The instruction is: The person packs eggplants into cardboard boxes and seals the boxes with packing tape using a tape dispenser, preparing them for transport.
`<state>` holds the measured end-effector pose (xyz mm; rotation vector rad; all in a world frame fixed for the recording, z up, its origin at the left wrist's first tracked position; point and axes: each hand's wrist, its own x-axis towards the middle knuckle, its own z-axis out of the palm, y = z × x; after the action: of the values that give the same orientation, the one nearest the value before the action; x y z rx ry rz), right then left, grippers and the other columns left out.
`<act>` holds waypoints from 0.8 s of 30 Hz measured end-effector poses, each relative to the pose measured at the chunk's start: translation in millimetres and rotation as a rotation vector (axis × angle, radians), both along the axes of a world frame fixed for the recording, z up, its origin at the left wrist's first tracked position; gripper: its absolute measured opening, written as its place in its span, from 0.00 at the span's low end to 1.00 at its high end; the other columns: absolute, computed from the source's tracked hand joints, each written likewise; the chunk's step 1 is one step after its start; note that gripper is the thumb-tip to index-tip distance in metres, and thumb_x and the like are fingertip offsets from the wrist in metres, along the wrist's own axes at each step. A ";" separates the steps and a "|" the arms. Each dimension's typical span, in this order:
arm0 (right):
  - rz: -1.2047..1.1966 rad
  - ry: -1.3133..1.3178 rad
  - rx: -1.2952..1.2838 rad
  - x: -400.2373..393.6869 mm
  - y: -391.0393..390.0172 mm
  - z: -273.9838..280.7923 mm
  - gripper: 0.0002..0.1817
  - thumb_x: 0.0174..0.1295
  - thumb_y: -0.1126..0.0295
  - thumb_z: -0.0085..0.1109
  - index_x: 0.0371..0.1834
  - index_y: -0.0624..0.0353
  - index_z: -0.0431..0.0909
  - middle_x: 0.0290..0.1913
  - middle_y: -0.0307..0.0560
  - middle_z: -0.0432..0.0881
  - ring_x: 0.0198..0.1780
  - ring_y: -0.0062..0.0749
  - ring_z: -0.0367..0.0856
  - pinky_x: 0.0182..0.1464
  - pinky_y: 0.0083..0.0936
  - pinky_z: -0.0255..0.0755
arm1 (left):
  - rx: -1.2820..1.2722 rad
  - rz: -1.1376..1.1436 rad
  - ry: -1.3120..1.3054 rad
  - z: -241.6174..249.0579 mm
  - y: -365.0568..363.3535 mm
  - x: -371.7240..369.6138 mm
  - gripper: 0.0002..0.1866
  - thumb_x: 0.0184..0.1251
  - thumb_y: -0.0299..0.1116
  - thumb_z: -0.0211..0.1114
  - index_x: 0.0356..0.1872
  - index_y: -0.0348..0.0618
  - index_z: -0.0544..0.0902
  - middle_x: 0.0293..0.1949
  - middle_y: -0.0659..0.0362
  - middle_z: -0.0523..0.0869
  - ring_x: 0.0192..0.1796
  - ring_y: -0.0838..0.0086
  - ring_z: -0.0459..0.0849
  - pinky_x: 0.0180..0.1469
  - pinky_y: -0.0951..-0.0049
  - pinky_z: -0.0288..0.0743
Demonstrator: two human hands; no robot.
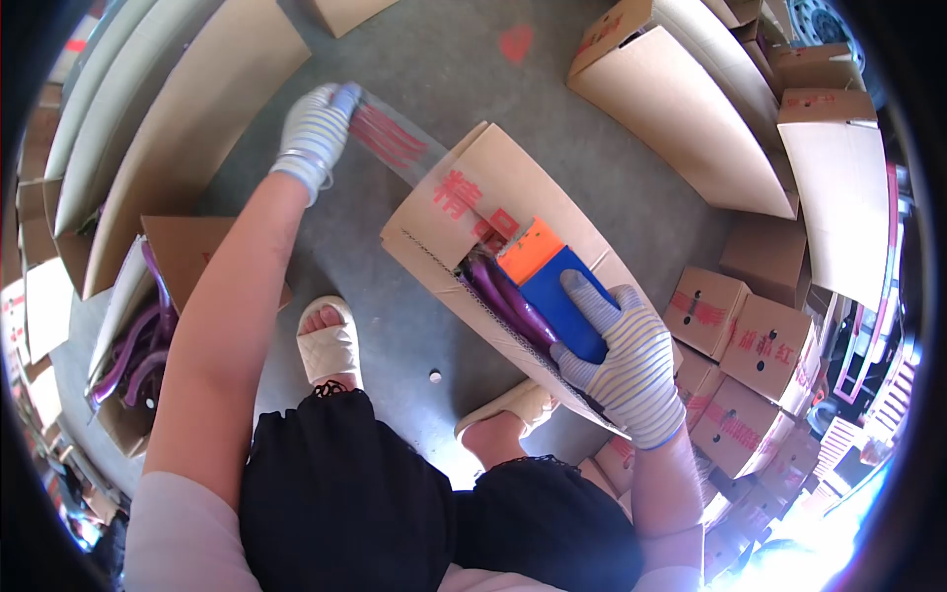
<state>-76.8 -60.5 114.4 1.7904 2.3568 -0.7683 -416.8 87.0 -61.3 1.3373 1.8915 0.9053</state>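
Note:
A long cardboard box (434, 237) with red printed characters lies between my hands, its opening showing purple eggplants (508, 301). My left hand (318, 133), in a striped glove, is closed on the end of a strip of clear tape (400, 138) with red print, which stretches to the box's far end. My right hand (631, 365), also gloved, grips a blue and orange tape dispenser (557, 286) over the opening. The fingers lie across its blue body, and the palm is close to the box's near end.
Open boxes stand at the left, one holding purple eggplants (148, 345). Tall open cartons (681, 118) are at the upper right. Closed, printed boxes (769, 345) are stacked at the right. My sandalled feet (328, 340) are on the grey floor (395, 414).

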 end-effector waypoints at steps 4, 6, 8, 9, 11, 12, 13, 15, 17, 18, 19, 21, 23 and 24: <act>-0.102 0.113 -0.021 12.9 0.7 0.5 0.35 0.50 0.58 0.70 0.66 0.45 0.77 0.41 0.59 0.78 0.38 0.54 0.82 0.43 0.41 0.77 | 0.094 0.109 -0.431 100.9 -17.0 9.1 0.19 0.73 0.50 0.62 0.47 0.44 0.85 0.33 0.65 0.84 0.35 0.80 0.79 0.36 0.73 0.73; -0.108 0.141 -0.037 16.8 -1.2 -0.1 0.35 0.51 0.59 0.70 0.67 0.47 0.77 0.42 0.59 0.77 0.40 0.53 0.81 0.44 0.40 0.76 | 0.265 0.013 -0.790 139.2 -51.3 43.7 0.16 0.75 0.46 0.61 0.45 0.43 0.83 0.30 0.65 0.83 0.33 0.82 0.79 0.37 0.79 0.72; -0.131 0.168 -0.028 19.0 -1.7 -0.9 0.35 0.51 0.59 0.70 0.67 0.47 0.76 0.42 0.58 0.77 0.41 0.53 0.81 0.45 0.40 0.76 | 0.323 -0.148 -0.691 144.1 -77.2 77.6 0.18 0.79 0.46 0.56 0.49 0.40 0.80 0.36 0.61 0.84 0.38 0.79 0.81 0.44 0.75 0.74; -0.136 0.186 -0.022 19.6 -1.6 -1.2 0.35 0.52 0.60 0.70 0.68 0.47 0.76 0.42 0.58 0.77 0.41 0.52 0.81 0.45 0.39 0.75 | 0.388 -0.278 -0.529 122.7 -81.6 81.5 0.14 0.79 0.41 0.56 0.49 0.39 0.78 0.43 0.58 0.82 0.43 0.78 0.79 0.46 0.74 0.74; -0.145 0.204 -0.029 20.3 -0.6 -1.8 0.35 0.52 0.61 0.71 0.68 0.48 0.76 0.43 0.59 0.77 0.43 0.52 0.81 0.47 0.38 0.75 | 0.586 -0.373 -0.449 82.7 -79.6 97.7 0.08 0.73 0.26 0.61 0.49 0.38 0.76 0.42 0.55 0.79 0.44 0.72 0.78 0.48 0.72 0.74; -0.143 0.223 -0.006 20.1 -0.5 -3.3 0.35 0.51 0.62 0.71 0.68 0.48 0.76 0.45 0.59 0.78 0.43 0.52 0.81 0.48 0.38 0.75 | 0.650 -0.399 -0.333 62.7 -72.5 100.5 0.08 0.71 0.23 0.61 0.49 0.37 0.76 0.40 0.51 0.79 0.42 0.64 0.80 0.47 0.68 0.75; -0.139 0.240 0.018 19.7 0.9 -3.0 0.36 0.51 0.63 0.72 0.67 0.49 0.76 0.46 0.59 0.78 0.43 0.52 0.81 0.48 0.37 0.75 | 0.646 -0.408 -0.212 48.2 -63.6 100.6 0.08 0.70 0.23 0.60 0.48 0.38 0.76 0.40 0.48 0.79 0.43 0.56 0.80 0.47 0.63 0.76; -0.167 0.224 -0.013 16.6 9.7 7.9 0.36 0.48 0.64 0.73 0.66 0.50 0.77 0.45 0.59 0.79 0.42 0.51 0.82 0.48 0.36 0.76 | 0.530 -0.304 -0.124 11.6 -45.2 98.9 0.06 0.72 0.28 0.59 0.46 0.40 0.76 0.43 0.46 0.81 0.44 0.51 0.81 0.47 0.58 0.76; -0.274 0.256 -0.134 17.6 20.5 19.6 0.37 0.46 0.65 0.73 0.65 0.52 0.78 0.40 0.57 0.80 0.39 0.50 0.82 0.47 0.34 0.76 | 0.487 -0.266 -0.016 11.4 -31.8 96.8 0.06 0.73 0.31 0.59 0.45 0.42 0.77 0.44 0.47 0.81 0.44 0.50 0.82 0.47 0.56 0.76; -0.255 0.238 -0.062 15.3 21.9 26.9 0.38 0.44 0.66 0.74 0.65 0.53 0.79 0.37 0.55 0.80 0.37 0.47 0.82 0.46 0.33 0.76 | 0.441 -0.234 0.103 12.2 -28.9 95.9 0.07 0.74 0.33 0.59 0.45 0.43 0.77 0.45 0.47 0.81 0.44 0.49 0.82 0.46 0.55 0.76; -0.255 0.237 -0.063 14.4 22.4 33.4 0.38 0.44 0.66 0.74 0.65 0.53 0.79 0.37 0.55 0.80 0.37 0.47 0.82 0.46 0.33 0.76 | 0.440 -0.234 0.102 12.5 -28.0 95.5 0.07 0.74 0.33 0.59 0.45 0.43 0.77 0.45 0.47 0.81 0.44 0.49 0.82 0.46 0.55 0.76; -0.218 0.303 -0.011 14.2 17.3 43.6 0.39 0.42 0.66 0.74 0.65 0.54 0.78 0.36 0.54 0.80 0.36 0.45 0.83 0.44 0.33 0.76 | 0.378 -0.298 0.258 13.1 -27.1 95.8 0.08 0.73 0.32 0.60 0.48 0.42 0.77 0.44 0.48 0.82 0.44 0.48 0.82 0.46 0.57 0.77; -0.186 0.272 0.009 7.4 6.5 38.0 0.38 0.44 0.64 0.75 0.66 0.51 0.78 0.36 0.53 0.79 0.36 0.45 0.83 0.43 0.33 0.77 | 0.375 -0.294 0.266 15.1 -27.7 96.3 0.08 0.73 0.33 0.60 0.47 0.42 0.77 0.44 0.48 0.82 0.44 0.47 0.82 0.46 0.57 0.77; -0.141 0.219 0.009 5.2 1.4 31.2 0.39 0.45 0.62 0.75 0.66 0.50 0.77 0.36 0.53 0.79 0.36 0.47 0.83 0.43 0.34 0.77 | 0.371 -0.293 0.278 15.4 -27.8 95.4 0.08 0.73 0.34 0.60 0.47 0.42 0.77 0.44 0.47 0.82 0.45 0.46 0.81 0.46 0.56 0.77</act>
<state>-71.5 -59.1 145.6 1.9873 2.3830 -1.0221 -321.3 59.2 -45.9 1.9930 1.7090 0.9888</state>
